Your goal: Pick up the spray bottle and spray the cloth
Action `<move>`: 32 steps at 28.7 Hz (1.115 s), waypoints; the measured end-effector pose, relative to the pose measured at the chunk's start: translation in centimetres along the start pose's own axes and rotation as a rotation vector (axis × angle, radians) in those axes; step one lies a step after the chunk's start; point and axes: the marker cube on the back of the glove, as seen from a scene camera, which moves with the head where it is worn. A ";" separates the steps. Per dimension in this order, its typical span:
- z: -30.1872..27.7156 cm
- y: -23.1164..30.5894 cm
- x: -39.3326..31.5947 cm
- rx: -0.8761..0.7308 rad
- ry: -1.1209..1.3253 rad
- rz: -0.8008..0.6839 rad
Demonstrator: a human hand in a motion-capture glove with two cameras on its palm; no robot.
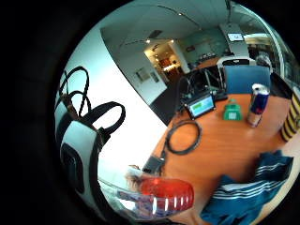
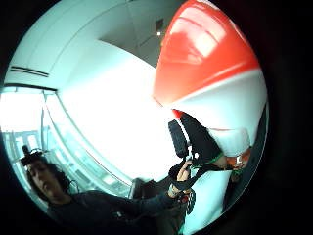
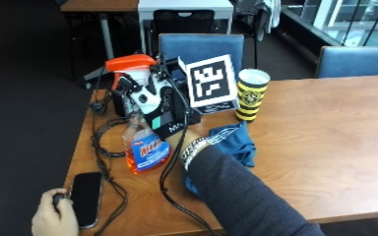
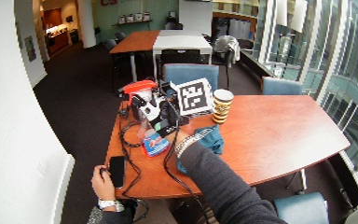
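Gloved and strapped with gear, the right hand (image 3: pixel 151 101) is holding the spray bottle (image 3: pixel 141 142) up by its neck, just under the orange trigger head (image 3: pixel 131 63); how its fingers are lying round the neck is hidden behind the rig, so I cannot tell how far they are curled, though the bottle is hanging lifted with its base clear of the wooden table (image 3: pixel 320 147). The bare left hand (image 3: pixel 54 216) is resting at the table's near edge, touching a black phone (image 3: pixel 85 194).

Taking the bottle as landmark: the blue cloth (image 3: pixel 232 145) is lying crumpled on the table just beside it, towards the sleeve (image 3: pixel 248 196); a yellow-and-black cup (image 3: pixel 252 94) is standing beyond the cloth; black cables (image 3: pixel 104 142) are looping on the bottle's other side.

As a judgement, the pick-up is looking done and the aiming is in hand: the nozzle is pointing away from the cloth, so the next move is calling for turning the head towards the cloth and getting a finger onto the trigger.

Writing: the bottle's blue and red label (image 3: pixel 146 150) is looking like a Windex-type brand, though too blurred to read surely. In the little-finger palm view, a can (image 1: pixel 257 104) in Red Bull colours is standing beyond the cloth.
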 end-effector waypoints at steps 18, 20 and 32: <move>0.8 1.6 2.7 0.154 0.010 -0.073; 0.8 1.2 2.3 0.152 0.006 -0.088; -0.9 -0.7 0.9 0.176 0.034 -0.131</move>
